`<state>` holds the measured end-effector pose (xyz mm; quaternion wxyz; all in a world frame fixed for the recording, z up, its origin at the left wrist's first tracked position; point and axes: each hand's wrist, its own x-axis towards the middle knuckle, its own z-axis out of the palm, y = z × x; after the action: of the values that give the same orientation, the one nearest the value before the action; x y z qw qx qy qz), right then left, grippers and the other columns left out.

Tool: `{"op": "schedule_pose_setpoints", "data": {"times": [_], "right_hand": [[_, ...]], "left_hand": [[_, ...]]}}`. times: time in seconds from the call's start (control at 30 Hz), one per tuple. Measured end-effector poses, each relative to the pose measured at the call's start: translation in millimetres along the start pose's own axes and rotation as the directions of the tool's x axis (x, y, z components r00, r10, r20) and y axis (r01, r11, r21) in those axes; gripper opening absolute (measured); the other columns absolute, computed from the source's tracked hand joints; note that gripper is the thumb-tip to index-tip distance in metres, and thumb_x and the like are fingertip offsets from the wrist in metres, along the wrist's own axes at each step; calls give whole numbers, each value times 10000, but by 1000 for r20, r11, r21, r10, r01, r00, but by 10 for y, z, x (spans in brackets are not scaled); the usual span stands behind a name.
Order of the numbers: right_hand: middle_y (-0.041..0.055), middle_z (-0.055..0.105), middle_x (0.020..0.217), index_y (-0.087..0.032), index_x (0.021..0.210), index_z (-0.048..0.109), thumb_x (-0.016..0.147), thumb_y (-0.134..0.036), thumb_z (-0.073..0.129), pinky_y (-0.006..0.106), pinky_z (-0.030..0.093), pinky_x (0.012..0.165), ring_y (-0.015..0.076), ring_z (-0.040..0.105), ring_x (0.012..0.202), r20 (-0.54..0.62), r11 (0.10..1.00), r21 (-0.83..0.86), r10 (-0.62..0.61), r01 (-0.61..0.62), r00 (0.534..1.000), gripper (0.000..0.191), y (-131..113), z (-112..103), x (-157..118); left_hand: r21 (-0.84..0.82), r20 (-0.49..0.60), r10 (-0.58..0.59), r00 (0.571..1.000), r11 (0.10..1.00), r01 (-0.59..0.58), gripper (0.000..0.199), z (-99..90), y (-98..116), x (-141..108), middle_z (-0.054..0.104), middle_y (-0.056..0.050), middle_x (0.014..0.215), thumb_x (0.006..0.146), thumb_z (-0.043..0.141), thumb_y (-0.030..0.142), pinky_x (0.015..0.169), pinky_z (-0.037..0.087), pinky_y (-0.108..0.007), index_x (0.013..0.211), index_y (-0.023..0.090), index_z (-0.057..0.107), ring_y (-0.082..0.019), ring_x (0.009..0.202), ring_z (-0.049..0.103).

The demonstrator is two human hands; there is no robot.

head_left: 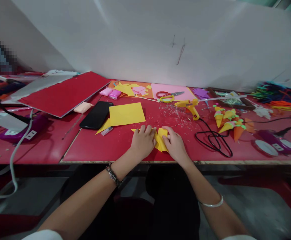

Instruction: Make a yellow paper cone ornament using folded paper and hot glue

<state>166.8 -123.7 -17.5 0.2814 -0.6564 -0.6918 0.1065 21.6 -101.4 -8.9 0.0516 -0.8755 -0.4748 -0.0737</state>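
The broad red tabletop (110, 150) is spread across the middle of the frame, its near edge left free of clutter in front of the body, presumably so that the forearms can be rested and worked there. The large flat red board (70, 90) is laid at upper left, apparently out of the hands' way. The rectangular yellow paper sheet (127, 114) is placed left of centre, within easy reach, with the flat black phone (96, 115) beside it. The cluster of small paper cones in yellow and orange (229, 121) is gathered at right, and the yellow glue gun (191, 107) is set right of centre, its handle pointed toward the near edge, perhaps for a quick grasp. The red- and yellow-handled metal scissors (167, 99) are laid farther back, at upper centre.

At lower centre, the small folded yellow paper piece (161, 144) lies between the two hands. Its left part is covered by the left hand (143, 141), whose fingers are bent together, seemingly to steady it; whether anything is pinched underneath cannot be told. Its right edge is clasped between thumb and fingers of the right hand (176, 145), as though a fold were being controlled.
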Motion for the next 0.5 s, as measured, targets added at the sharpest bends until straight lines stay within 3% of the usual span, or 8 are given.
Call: {"op": "schedule_pose_setpoints", "data": {"times": [0.5], "right_hand": [[26,583,594,-159,1098,502,799,-200,361,289,392,679,177,551,644,-13,986,-168,23,-25,1000,333,-11,-53,-96]], "left_hand": [[4,-6,3,1000,1000,-3,441,14,-1,1,454,-109,1166,847,320,274,788,353,-386,1272,164,368,-270,1035,378]]}}
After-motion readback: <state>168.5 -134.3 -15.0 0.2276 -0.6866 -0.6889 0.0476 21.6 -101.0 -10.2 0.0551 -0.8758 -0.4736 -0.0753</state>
